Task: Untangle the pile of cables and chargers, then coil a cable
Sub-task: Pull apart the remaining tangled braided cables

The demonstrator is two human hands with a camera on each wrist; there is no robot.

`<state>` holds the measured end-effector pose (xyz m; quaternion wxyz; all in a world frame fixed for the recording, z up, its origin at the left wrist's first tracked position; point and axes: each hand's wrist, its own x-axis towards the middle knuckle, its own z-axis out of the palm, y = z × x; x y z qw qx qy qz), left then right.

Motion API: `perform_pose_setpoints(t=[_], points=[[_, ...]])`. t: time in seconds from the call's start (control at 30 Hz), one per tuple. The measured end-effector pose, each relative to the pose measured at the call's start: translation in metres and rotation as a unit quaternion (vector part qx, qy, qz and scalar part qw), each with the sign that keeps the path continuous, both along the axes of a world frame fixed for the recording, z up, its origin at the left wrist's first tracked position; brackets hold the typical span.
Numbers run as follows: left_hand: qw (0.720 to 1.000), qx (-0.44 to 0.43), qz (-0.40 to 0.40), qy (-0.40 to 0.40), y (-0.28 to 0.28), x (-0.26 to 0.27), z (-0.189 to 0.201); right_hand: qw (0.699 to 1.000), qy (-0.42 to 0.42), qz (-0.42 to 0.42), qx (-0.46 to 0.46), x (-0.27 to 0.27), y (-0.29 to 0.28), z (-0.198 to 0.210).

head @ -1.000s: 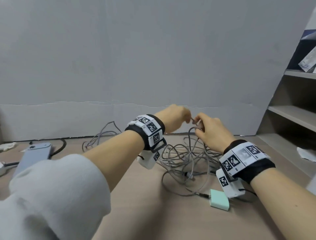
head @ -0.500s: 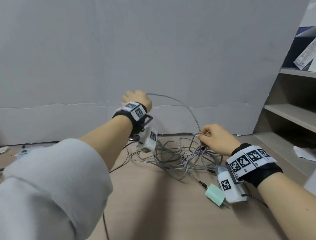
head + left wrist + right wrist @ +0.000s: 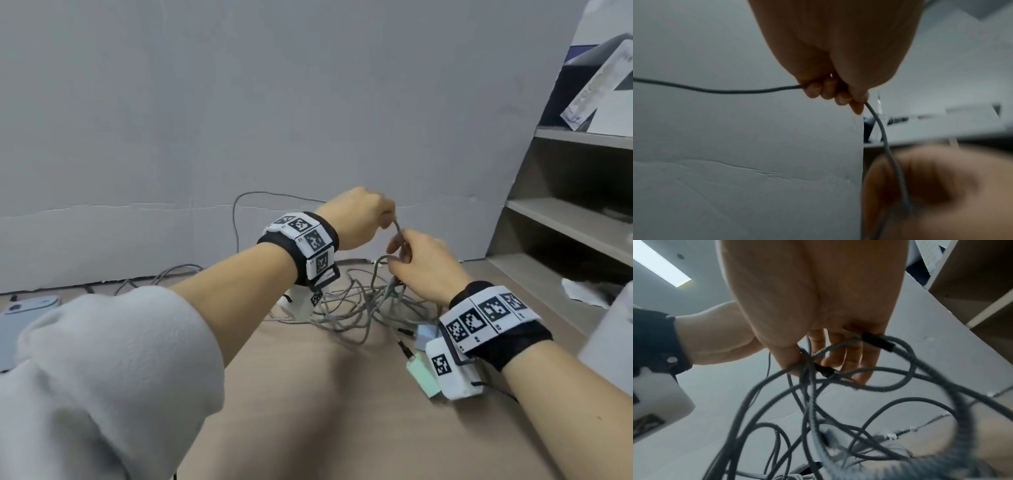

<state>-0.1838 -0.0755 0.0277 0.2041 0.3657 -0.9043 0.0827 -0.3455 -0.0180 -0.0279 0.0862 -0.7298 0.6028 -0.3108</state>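
- Left hand (image 3: 356,219) is raised over the pile (image 3: 359,301), its grip clamped on a grey cable (image 3: 748,91).
- Right hand (image 3: 424,265), just beside it, grips the same cable and some loops lifted from the pile.
- The pile lies on the bench (image 3: 308,411), with a green charger (image 3: 423,377) near the right wrist.

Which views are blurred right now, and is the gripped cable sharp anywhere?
Left wrist view: the braided cable and left hand are sharp; the right hand is a blur. Right wrist view: near loops of the cable pile smear low right. Head view: evenly lit, sharp enough.
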Motion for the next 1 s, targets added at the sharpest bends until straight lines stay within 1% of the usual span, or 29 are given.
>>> perform_pose_setpoints(t=[0.07, 0.13, 0.17, 0.2, 0.27, 0.3, 0.33, 0.37, 0.4, 0.43, 0.47, 0.53, 0.57, 0.63, 0.67, 0.7, 0.73, 0.77, 0.8, 0.83, 0.87, 0.9, 0.93, 0.97, 1.0], points=[[0.99, -0.01, -0.003, 0.139, 0.002, -0.003, 0.012, 0.999, 0.008, 0.006, 0.041, -0.002, 0.001, -0.003], [0.965, -0.023, 0.006, 0.259, 0.005, -0.004, 0.028, 0.997, 0.015, 0.017, 0.079, -0.005, -0.001, -0.011], [0.951, -0.036, 0.02, 0.305, 0.006, -0.002, 0.037, 0.995, 0.009, 0.027, 0.094, -0.006, -0.002, -0.015], [0.934, -0.047, 0.045, 0.35, 0.005, 0.001, 0.046, 0.994, 0.008, 0.04, 0.103, -0.007, -0.001, -0.018], [0.886, -0.056, 0.117, 0.445, 0.001, 0.013, 0.065, 0.993, 0.012, 0.065, 0.101, -0.008, -0.001, -0.024], [0.865, -0.055, 0.151, 0.476, -0.004, 0.022, 0.072, 0.993, -0.006, 0.065, 0.096, -0.009, -0.001, -0.025], [0.855, -0.045, 0.178, 0.485, -0.009, 0.03, 0.075, 0.993, -0.045, 0.062, 0.087, -0.01, 0.0, -0.025], [0.858, -0.029, 0.2, 0.473, -0.013, 0.037, 0.075, 0.993, -0.076, 0.049, 0.076, -0.011, -0.001, -0.026], [0.869, -0.01, 0.215, 0.445, -0.016, 0.042, 0.072, 0.994, -0.088, 0.027, 0.061, -0.012, -0.002, -0.026], [0.881, 0.008, 0.224, 0.417, -0.017, 0.045, 0.066, 0.996, -0.077, -0.005, 0.051, -0.014, -0.005, -0.025], [0.889, 0.024, 0.227, 0.396, -0.019, 0.047, 0.059, 0.997, -0.048, -0.038, 0.052, -0.016, -0.006, -0.025], [0.902, 0.057, 0.208, 0.375, -0.022, 0.05, 0.043, 0.992, 0.009, -0.078, 0.1, -0.016, -0.004, -0.019], [0.908, 0.069, 0.192, 0.367, -0.022, 0.051, 0.037, 0.987, 0.018, -0.071, 0.143, -0.016, -0.001, -0.016], [0.921, 0.091, 0.158, 0.345, -0.022, 0.05, 0.03, 0.973, 0.054, -0.017, 0.225, -0.017, 0.006, -0.002], [0.929, 0.099, 0.141, 0.326, -0.02, 0.05, 0.028, 0.963, 0.088, 0.015, 0.253, -0.015, 0.012, 0.007], [0.939, 0.108, 0.123, 0.303, -0.018, 0.048, 0.027, 0.959, 0.107, 0.04, 0.258, -0.011, 0.017, 0.013], [0.947, 0.119, 0.103, 0.282, -0.015, 0.047, 0.026, 0.968, 0.087, 0.049, 0.231, -0.007, 0.019, 0.019], [0.953, 0.13, 0.08, 0.262, -0.013, 0.045, 0.025, 0.983, 0.03, 0.04, 0.175, 0.0, 0.022, 0.026], [0.958, 0.142, 0.057, 0.243, -0.01, 0.043, 0.025, 0.994, -0.041, 0.01, 0.099, 0.006, 0.019, 0.03], [0.961, 0.158, 0.035, 0.224, -0.006, 0.041, 0.025, 0.995, -0.094, -0.018, 0.024, 0.013, 0.018, 0.034], [0.963, 0.175, 0.014, 0.203, -0.001, 0.04, 0.025, 0.994, -0.106, -0.03, -0.025, 0.017, 0.014, 0.036], [0.964, 0.191, -0.004, 0.186, 0.004, 0.039, 0.026, 0.995, -0.082, -0.026, -0.045, 0.022, 0.011, 0.038], [0.963, 0.205, -0.018, 0.176, 0.009, 0.04, 0.026, 0.997, -0.05, -0.018, -0.053, 0.025, 0.005, 0.038], [0.961, 0.215, -0.025, 0.174, 0.012, 0.045, 0.027, 0.998, -0.039, -0.014, -0.057, 0.029, 0.003, 0.039], [0.96, 0.217, -0.022, 0.178, 0.014, 0.052, 0.027, 0.997, -0.048, -0.011, -0.061, 0.031, 0.001, 0.039]])
